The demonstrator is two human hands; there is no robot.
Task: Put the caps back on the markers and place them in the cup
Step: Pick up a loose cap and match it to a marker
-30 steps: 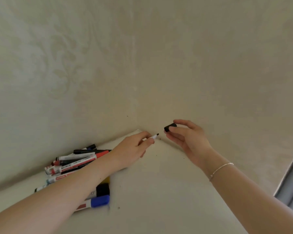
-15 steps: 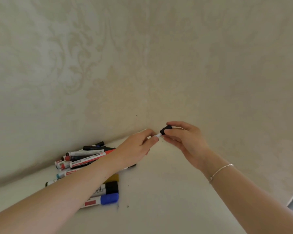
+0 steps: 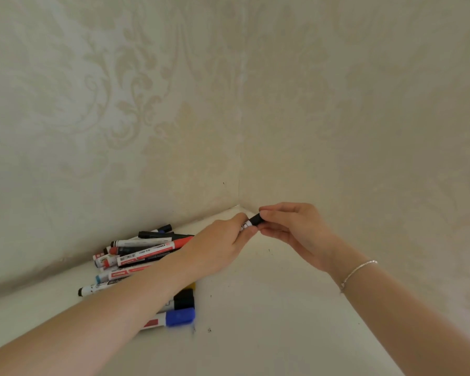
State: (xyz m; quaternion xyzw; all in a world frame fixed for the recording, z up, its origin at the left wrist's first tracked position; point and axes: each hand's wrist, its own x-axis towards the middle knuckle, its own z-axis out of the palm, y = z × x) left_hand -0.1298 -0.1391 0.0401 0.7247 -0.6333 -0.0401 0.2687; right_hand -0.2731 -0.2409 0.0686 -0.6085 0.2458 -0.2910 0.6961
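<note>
**Inspector:** Start with the largest item on record.

**Assistant:** The patterned wallpaper point(image 3: 147, 104) covered both walls, which met in a corner above a pale tabletop point(image 3: 255, 335). The table's far corner sat directly under that wall corner.

**Inspector:** And on the table?

**Assistant:** A pile of markers point(image 3: 141, 253) lay at the left, against the wall, partly hidden by the left forearm. Nearest the viewer were a marker with a blue cap point(image 3: 180, 316) and, just beyond it, one with a black cap point(image 3: 185, 299). A red-capped marker point(image 3: 147, 252) lay higher in the pile. No cup was visible.

**Inspector:** The hands?

**Assistant:** The left hand point(image 3: 217, 248) gripped a white marker barrel point(image 3: 245, 226), of which only a short stretch showed beyond the fingers. The right hand point(image 3: 293, 229) pinched a black cap point(image 3: 255, 220) between thumb and fingertips. The cap sat on the barrel's end, above the table's far corner. Whether it was fully seated could not be told.

**Inspector:** Anything smaller?

**Assistant:** A thin silver bracelet point(image 3: 358, 271) on the right wrist, and small dark specks point(image 3: 209, 330) on the table.
</note>
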